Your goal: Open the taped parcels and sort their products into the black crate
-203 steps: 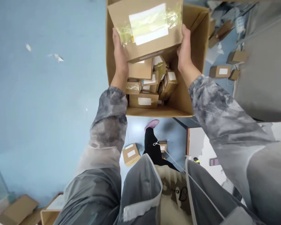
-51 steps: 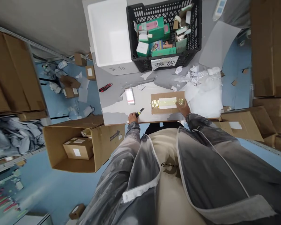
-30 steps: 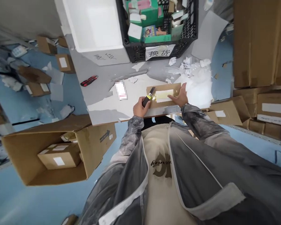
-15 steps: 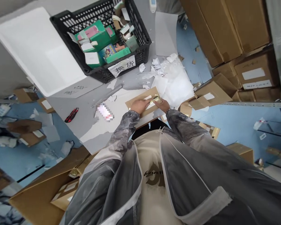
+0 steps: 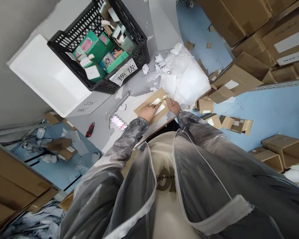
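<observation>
On the table in front of me lies a flat brown cardboard box [image 5: 145, 105] with a white label [image 5: 160, 108]. My left hand [image 5: 148, 113] rests on its near left part, with a finger stretched out across the label. At the box's right end my right hand [image 5: 173, 106] is closed, its fingertips at a crumpled, shiny gold-coloured strip [image 5: 165, 98] that looks like tape. The right fingers partly cover that strip. A red and black box cutter [image 5: 90, 129] lies to the left, beyond a blurred-out pinkish item [image 5: 118, 122].
A black plastic crate [image 5: 142, 54] of green and pink boxes stands at the back, beside a white bin [image 5: 49, 76]. White packing sheets [image 5: 193, 79] and paper scraps lie right of the crate. Opened cartons [image 5: 239, 78] sit past the table's right edge.
Both hands held the gold-coloured strip above the box; now my left hand is on the box and the strip is at my right fingers. The view has turned and shifted.
</observation>
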Action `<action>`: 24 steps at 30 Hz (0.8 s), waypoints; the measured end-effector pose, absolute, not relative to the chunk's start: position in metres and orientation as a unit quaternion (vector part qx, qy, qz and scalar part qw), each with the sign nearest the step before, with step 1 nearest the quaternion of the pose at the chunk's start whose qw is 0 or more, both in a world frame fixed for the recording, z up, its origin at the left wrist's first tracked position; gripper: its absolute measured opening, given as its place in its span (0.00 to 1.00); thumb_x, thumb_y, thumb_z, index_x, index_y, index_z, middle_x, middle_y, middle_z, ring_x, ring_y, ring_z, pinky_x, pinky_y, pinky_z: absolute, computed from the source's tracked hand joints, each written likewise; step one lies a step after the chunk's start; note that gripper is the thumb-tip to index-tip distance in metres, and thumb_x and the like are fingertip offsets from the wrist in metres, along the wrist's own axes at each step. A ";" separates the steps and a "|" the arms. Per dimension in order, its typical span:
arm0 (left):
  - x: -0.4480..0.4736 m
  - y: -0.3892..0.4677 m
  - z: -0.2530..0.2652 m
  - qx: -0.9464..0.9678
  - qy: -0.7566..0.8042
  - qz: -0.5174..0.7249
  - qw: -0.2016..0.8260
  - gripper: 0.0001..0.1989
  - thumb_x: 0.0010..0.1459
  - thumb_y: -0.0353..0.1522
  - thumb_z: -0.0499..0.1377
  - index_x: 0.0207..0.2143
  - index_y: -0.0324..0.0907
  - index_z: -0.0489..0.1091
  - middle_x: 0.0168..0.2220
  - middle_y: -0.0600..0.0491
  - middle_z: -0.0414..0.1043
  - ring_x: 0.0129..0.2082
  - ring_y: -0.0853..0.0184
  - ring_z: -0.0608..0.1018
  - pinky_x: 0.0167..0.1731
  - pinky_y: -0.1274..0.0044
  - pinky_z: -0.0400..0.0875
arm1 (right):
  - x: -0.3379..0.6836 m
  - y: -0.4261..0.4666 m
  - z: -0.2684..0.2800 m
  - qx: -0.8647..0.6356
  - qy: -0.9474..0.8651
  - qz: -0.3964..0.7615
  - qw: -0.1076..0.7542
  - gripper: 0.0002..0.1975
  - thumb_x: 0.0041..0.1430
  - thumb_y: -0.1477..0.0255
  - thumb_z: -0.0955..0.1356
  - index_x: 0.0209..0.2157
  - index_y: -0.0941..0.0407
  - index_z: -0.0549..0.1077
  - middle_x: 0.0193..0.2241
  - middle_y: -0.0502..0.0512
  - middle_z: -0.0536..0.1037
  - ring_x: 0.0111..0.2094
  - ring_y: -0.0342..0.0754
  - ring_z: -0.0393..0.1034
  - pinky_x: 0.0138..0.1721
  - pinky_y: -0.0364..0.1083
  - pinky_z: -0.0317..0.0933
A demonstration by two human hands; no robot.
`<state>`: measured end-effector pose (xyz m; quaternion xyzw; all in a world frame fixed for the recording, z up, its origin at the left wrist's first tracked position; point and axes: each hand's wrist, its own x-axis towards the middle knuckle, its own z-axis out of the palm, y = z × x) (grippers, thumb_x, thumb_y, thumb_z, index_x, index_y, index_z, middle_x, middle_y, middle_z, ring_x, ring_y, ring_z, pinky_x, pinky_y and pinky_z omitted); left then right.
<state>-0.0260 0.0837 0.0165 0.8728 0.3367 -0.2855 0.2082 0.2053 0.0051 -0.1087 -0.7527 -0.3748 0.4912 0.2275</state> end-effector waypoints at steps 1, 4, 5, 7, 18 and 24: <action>-0.026 0.084 0.017 0.872 0.335 -0.288 0.211 0.42 0.83 0.22 0.47 0.93 0.51 0.53 0.62 0.31 0.85 0.58 0.47 0.91 0.54 0.63 0.82 | 0.204 0.005 -0.109 -0.760 -0.376 0.481 0.224 0.44 0.80 0.30 0.60 0.67 0.49 0.87 0.59 0.62 0.93 0.65 0.68 0.86 0.69 0.61 0.79; -0.029 0.082 0.016 0.865 0.339 -0.297 0.222 0.42 0.82 0.22 0.47 0.93 0.50 0.56 0.64 0.29 0.84 0.60 0.47 0.90 0.55 0.62 0.82 | 0.201 0.006 -0.109 -0.768 -0.388 0.468 0.203 0.41 0.84 0.35 0.58 0.68 0.50 0.86 0.59 0.63 0.93 0.65 0.69 0.86 0.70 0.62 0.78; -0.030 0.082 0.016 0.864 0.340 -0.297 0.225 0.42 0.82 0.21 0.48 0.93 0.50 0.56 0.65 0.29 0.84 0.60 0.46 0.90 0.55 0.62 0.81 | 0.201 0.006 -0.109 -0.769 -0.392 0.467 0.194 0.40 0.85 0.37 0.58 0.68 0.50 0.86 0.59 0.63 0.93 0.66 0.69 0.86 0.70 0.62 0.78; -0.035 0.079 0.015 0.864 0.342 -0.291 0.228 0.42 0.82 0.22 0.49 0.93 0.51 0.55 0.64 0.30 0.85 0.61 0.46 0.90 0.55 0.63 0.80 | 0.201 0.006 -0.109 -0.772 -0.397 0.462 0.180 0.38 0.87 0.40 0.58 0.69 0.50 0.85 0.61 0.63 0.92 0.66 0.68 0.86 0.70 0.62 0.78; -0.131 0.046 0.024 0.829 0.400 -0.306 0.243 0.38 0.82 0.24 0.50 0.88 0.49 0.67 0.58 0.29 0.85 0.52 0.45 0.91 0.49 0.61 0.81 | 0.203 0.005 -0.112 -0.800 -0.403 0.418 0.152 0.46 0.85 0.35 0.55 0.70 0.55 0.85 0.67 0.69 0.89 0.70 0.72 0.82 0.75 0.68 0.74; -0.185 0.013 0.034 0.824 0.415 -0.304 0.238 0.43 0.79 0.23 0.52 0.91 0.54 0.60 0.53 0.34 0.85 0.47 0.48 0.90 0.47 0.63 0.78 | 0.208 0.006 -0.112 -0.797 -0.445 0.395 0.100 0.48 0.85 0.34 0.53 0.69 0.56 0.84 0.63 0.74 0.89 0.64 0.75 0.86 0.70 0.70 0.78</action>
